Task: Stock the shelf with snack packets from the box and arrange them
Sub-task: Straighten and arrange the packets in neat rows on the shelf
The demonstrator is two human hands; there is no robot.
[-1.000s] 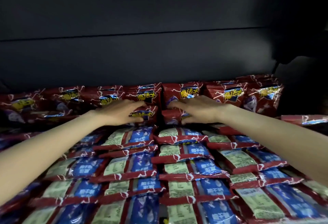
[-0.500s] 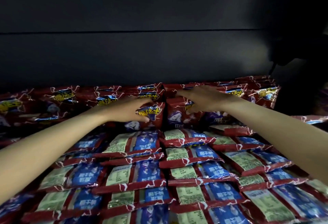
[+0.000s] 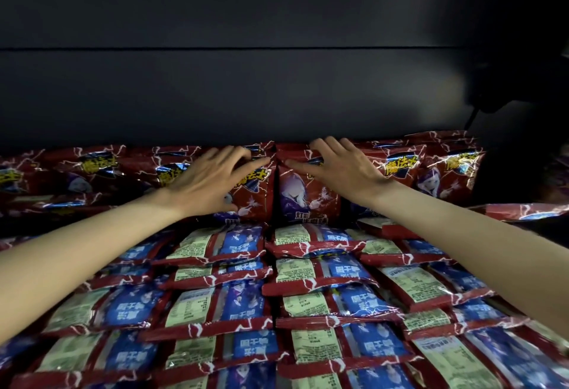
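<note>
Head view, centre of frame: your left hand (image 3: 212,177) and right hand (image 3: 341,166) lie with fingers spread and nearly straight against two upright snack packets (image 3: 304,191), gripping nothing, apparently to stand them square against the shelf's dark back wall (image 3: 277,96). Flat packets (image 3: 308,268) fill the lower frame. Yellow Chinese lettering marks the red fronts; the box is not visible.

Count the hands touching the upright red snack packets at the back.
2: the left hand on the upright red foil packet left of centre, the right hand on its neighbour.
</note>
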